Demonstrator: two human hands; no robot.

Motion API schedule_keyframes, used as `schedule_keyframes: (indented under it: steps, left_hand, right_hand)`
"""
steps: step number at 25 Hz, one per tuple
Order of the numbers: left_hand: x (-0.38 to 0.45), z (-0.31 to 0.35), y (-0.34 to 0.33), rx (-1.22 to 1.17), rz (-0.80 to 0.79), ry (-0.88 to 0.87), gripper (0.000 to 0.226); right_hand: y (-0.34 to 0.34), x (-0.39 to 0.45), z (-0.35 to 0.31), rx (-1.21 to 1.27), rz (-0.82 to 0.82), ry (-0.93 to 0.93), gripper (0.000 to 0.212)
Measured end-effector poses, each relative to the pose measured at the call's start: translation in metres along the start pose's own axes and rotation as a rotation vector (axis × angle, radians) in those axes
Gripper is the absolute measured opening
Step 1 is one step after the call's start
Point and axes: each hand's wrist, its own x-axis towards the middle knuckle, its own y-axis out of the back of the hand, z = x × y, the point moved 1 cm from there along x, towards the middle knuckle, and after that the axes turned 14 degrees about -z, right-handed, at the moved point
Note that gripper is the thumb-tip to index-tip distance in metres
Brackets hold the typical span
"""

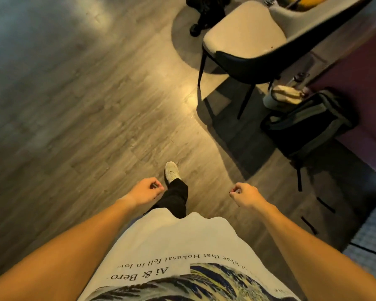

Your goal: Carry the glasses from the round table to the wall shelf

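I look down at a wooden floor while walking. My left hand (147,191) hangs in front of me with fingers curled in and nothing in it. My right hand (244,195) is held the same way, loosely closed and holding nothing. No glasses, round table top or wall shelf can be made out in this view. One white shoe (172,171) steps forward between my hands.
A beige chair (243,38) with dark legs stands ahead to the right. A black backpack (308,124) lies on the floor beside a purple wall (360,68). A dark wheeled base (206,14) sits at the top. Open wooden floor (85,105) stretches left.
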Motion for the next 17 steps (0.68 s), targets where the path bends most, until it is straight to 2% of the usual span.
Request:
schedule_keyframes:
  steps: [4, 7, 12, 17]
  left_hand:
    - [0.041, 0.030, 0.087, -0.042, 0.007, 0.039, 0.011]
    - [0.078, 0.070, 0.162, 0.012, -0.026, 0.059, 0.011]
    - [0.150, 0.143, 0.264, 0.061, -0.066, 0.062, 0.012]
    - [0.225, 0.227, 0.366, 0.017, -0.025, 0.084, 0.013]
  right_hand:
    - [0.059, 0.037, -0.076, 0.021, -0.015, -0.017, 0.012]
    - [0.112, 0.069, -0.147, 0.064, 0.048, 0.027, 0.010]
    - [0.201, 0.123, -0.248, 0.132, 0.062, 0.092, 0.010]
    - [0.325, 0.198, -0.335, 0.017, 0.026, 0.112, 0.012]
